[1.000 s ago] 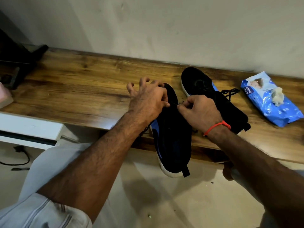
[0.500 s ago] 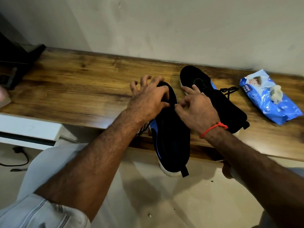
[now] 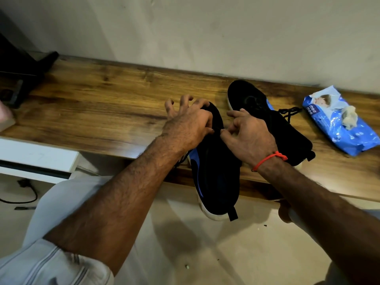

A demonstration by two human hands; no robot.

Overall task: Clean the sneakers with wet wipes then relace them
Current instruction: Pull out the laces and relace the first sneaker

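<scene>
Two hands [image 3: 218,130] work a sneaker [image 3: 216,171] near "mee mee" wipes [image 3: 337,128].

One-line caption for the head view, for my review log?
Both hands, left and right, work the lace on the near sneaker; second sneaker and wipes pack lie beyond.

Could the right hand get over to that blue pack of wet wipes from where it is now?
Probably yes. The right hand is busy at the near sneaker, but only the far sneaker lies low between it and the wet wipes pack; it could pass over.
</scene>
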